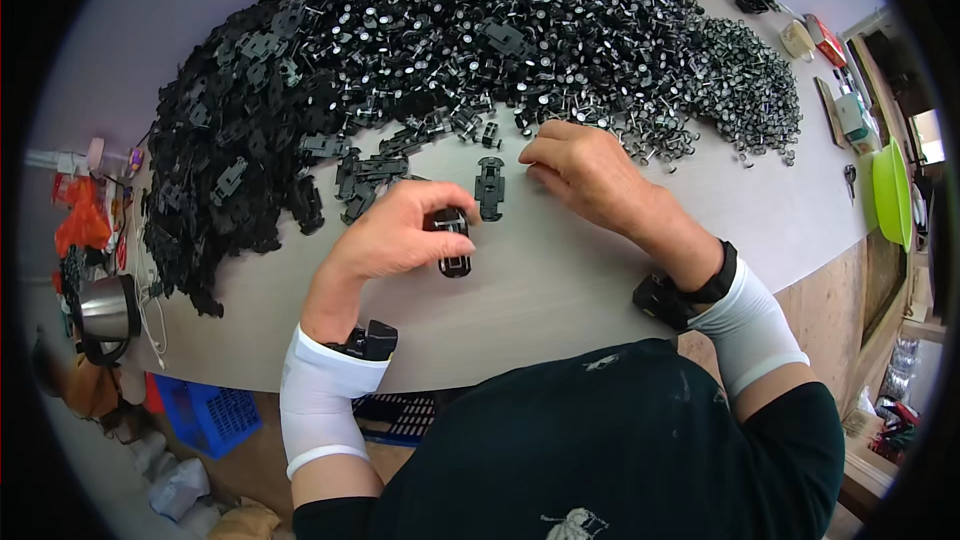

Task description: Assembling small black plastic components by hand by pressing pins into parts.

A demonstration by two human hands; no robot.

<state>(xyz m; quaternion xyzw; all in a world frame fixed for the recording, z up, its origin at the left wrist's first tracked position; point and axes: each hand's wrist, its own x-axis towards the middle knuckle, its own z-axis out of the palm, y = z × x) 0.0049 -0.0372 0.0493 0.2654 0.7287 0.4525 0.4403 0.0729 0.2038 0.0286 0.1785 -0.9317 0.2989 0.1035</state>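
Note:
My left hand (395,230) is closed around a small black toy car part (453,258) with shiny bits on it, held just above the table. Just right of it, a flat black toy car chassis (489,190) lies by itself on the table. My right hand (590,175) is at the near edge of the wheel pile, its fingers bent and drawn together; whatever may be between the fingertips is hidden. A wheel pair on an axle (490,135) sits close to those fingertips, beyond the chassis.
A big heap of black wheels with silvery hubs (540,30) covers the far table. Black chassis pieces (210,140) are piled at the left, and small metallic pieces (750,80) at the right. A green basin (892,195) stands by the right edge; a blue crate (210,415) is below left.

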